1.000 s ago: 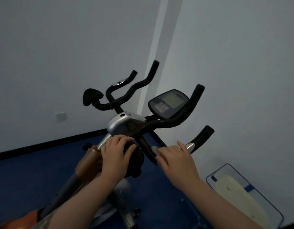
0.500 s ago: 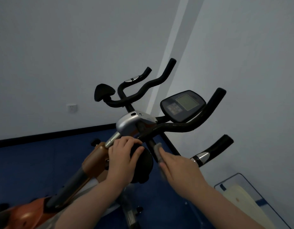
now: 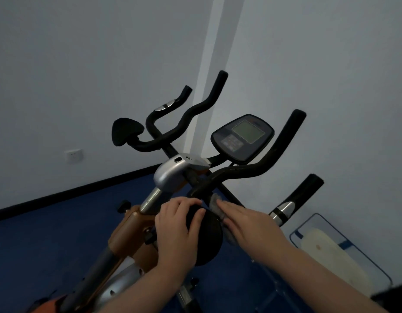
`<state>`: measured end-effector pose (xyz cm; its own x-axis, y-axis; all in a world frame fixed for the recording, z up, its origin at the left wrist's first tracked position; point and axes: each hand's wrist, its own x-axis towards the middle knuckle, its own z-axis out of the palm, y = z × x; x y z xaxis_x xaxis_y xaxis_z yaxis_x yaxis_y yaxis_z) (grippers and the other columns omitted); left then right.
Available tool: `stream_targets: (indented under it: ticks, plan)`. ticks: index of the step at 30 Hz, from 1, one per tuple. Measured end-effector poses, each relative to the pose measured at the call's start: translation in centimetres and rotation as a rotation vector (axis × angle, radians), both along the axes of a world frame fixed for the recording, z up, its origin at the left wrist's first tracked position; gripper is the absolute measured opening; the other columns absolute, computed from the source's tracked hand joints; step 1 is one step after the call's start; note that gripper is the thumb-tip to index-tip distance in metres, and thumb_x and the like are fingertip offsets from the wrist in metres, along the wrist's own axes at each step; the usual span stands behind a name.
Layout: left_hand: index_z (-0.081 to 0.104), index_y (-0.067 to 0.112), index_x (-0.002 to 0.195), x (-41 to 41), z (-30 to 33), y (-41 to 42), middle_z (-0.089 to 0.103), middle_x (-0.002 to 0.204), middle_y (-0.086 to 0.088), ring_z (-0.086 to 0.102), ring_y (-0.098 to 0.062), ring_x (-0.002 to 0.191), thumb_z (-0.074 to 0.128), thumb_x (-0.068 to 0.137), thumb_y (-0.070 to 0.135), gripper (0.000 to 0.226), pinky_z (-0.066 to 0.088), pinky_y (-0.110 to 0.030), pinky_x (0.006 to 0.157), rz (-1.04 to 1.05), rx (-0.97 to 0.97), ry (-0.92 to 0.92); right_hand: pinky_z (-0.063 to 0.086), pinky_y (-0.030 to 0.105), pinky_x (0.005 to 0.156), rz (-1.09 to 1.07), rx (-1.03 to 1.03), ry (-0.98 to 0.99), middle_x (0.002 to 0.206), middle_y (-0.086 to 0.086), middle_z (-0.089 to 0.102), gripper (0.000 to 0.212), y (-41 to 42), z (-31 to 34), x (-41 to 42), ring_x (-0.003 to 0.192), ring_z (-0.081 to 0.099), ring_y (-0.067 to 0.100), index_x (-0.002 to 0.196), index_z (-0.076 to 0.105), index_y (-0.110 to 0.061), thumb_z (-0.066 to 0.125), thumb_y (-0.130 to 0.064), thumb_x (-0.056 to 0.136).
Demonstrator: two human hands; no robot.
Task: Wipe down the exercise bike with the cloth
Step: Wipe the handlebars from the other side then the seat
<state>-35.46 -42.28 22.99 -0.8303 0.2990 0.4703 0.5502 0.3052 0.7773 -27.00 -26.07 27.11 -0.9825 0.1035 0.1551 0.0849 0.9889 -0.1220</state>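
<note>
The exercise bike (image 3: 173, 177) fills the middle of the view, with black handlebars, a silver stem cover and an orange frame. Its console (image 3: 242, 137) tilts up at the right. My left hand (image 3: 177, 231) grips a round black pad (image 3: 209, 236) low on the handlebar. My right hand (image 3: 249, 224) lies with fingers extended over a grey cloth (image 3: 215, 205) and presses it against the black bar beside that pad. Most of the cloth is hidden under my hand.
White walls meet in a corner behind the bike. The floor (image 3: 48, 233) is dark blue with a black skirting. A wall socket (image 3: 74, 155) sits at the left. A clear bin with a pale lid (image 3: 339, 256) stands on the floor at the right.
My right hand with the cloth has slid left from the silver-banded grip toward the stem. The left hand keeps its hold on the pad. The camera view has shifted slightly.
</note>
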Motion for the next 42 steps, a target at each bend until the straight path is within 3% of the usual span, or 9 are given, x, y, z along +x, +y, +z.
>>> stream_targets:
  ticks: [9,13,17,21,26,30,35,38,42]
  plan:
    - [0.063,0.03,0.103,-0.1,0.0,-0.1,0.053,0.1,0.015,0.047,-0.008,0.098,0.063,0.088,0.026,0.016,0.03,-0.028,0.082,-0.019,-0.011,0.004,0.046,0.033,0.071,-0.174,-0.166,0.049,0.092,-0.007,0.064,0.02,-1.4,2.4,0.1,0.084,0.062,0.016,0.118,0.043,-0.033,0.044,-0.041,0.099]
    - [0.063,0.032,0.101,-0.3,-0.1,0.1,0.054,0.099,0.015,0.048,-0.009,0.096,0.066,0.087,0.024,0.016,0.03,-0.03,0.079,-0.006,0.0,0.007,0.044,0.026,0.081,-0.091,-0.362,0.079,0.094,-0.01,0.059,0.006,-0.1,6.2,1.1,0.09,0.054,0.004,0.097,0.055,-0.037,0.05,-0.036,0.097]
    - [0.062,0.033,0.101,-0.3,0.0,0.2,0.053,0.099,0.016,0.045,-0.005,0.095,0.067,0.086,0.022,0.019,0.03,-0.03,0.08,-0.003,0.009,0.01,0.045,0.021,0.075,-0.036,-0.536,-0.174,0.089,-0.008,0.063,0.013,0.6,7.7,1.0,0.085,0.058,0.006,0.092,0.061,-0.028,0.05,-0.03,0.099]
    - [0.061,0.034,0.101,-0.2,0.0,0.2,0.052,0.098,0.018,0.043,-0.001,0.095,0.065,0.087,0.025,0.017,0.029,-0.027,0.078,-0.016,0.017,0.013,0.037,0.028,0.084,-0.06,-0.246,-0.106,0.089,-0.007,0.058,0.011,0.2,5.0,-0.4,0.088,0.051,0.009,0.091,0.054,-0.028,0.048,-0.032,0.099]
    - [0.061,0.034,0.102,-0.2,-0.2,0.0,0.052,0.098,0.019,0.044,-0.001,0.096,0.063,0.088,0.027,0.016,0.029,-0.018,0.084,-0.021,0.016,0.006,0.026,0.011,0.07,-0.033,-0.073,-0.039,0.089,-0.02,0.037,0.017,0.3,3.2,-1.5,0.084,0.035,-0.012,0.098,0.035,-0.034,0.049,-0.044,0.095]
    - [0.062,0.033,0.101,-0.3,-0.1,0.0,0.054,0.097,0.017,0.047,-0.004,0.095,0.064,0.091,0.026,0.012,0.031,-0.023,0.082,-0.018,0.023,0.018,0.038,0.03,0.085,-0.014,0.136,0.11,0.1,-0.006,0.049,0.019,0.2,2.5,-1.0,0.092,0.045,0.009,0.094,0.053,-0.022,0.059,-0.04,0.09]
    - [0.061,0.034,0.101,-0.2,-0.1,0.0,0.054,0.097,0.018,0.044,-0.001,0.096,0.051,0.089,0.041,0.017,0.027,-0.014,0.087,-0.014,0.018,0.025,0.049,0.035,0.078,-0.104,0.201,0.307,0.087,-0.002,0.065,0.019,0.3,0.4,2.3,0.078,0.06,0.018,0.101,0.073,-0.018,0.07,-0.03,0.086]
    - [0.061,0.032,0.101,-0.1,0.2,0.0,0.054,0.099,0.017,0.044,-0.003,0.097,0.058,0.091,0.033,0.01,0.022,-0.017,0.083,0.016,-0.054,0.057,0.047,0.032,0.065,-0.153,0.301,0.197,0.074,-0.002,0.065,0.014,-0.9,0.4,1.2,0.063,0.06,0.017,0.094,0.07,-0.016,0.064,-0.028,0.091]
    - [0.063,0.026,0.093,-0.3,1.2,0.4,0.056,0.094,0.01,0.05,-0.011,0.089,0.044,0.092,0.032,0.02,0.031,-0.026,0.08,0.023,-0.215,0.264,0.03,0.035,0.053,-0.158,0.392,-0.14,0.108,0.004,0.058,0.03,-1.4,0.1,-2.1,0.083,0.061,0.025,0.13,0.042,-0.017,0.039,-0.025,0.1]
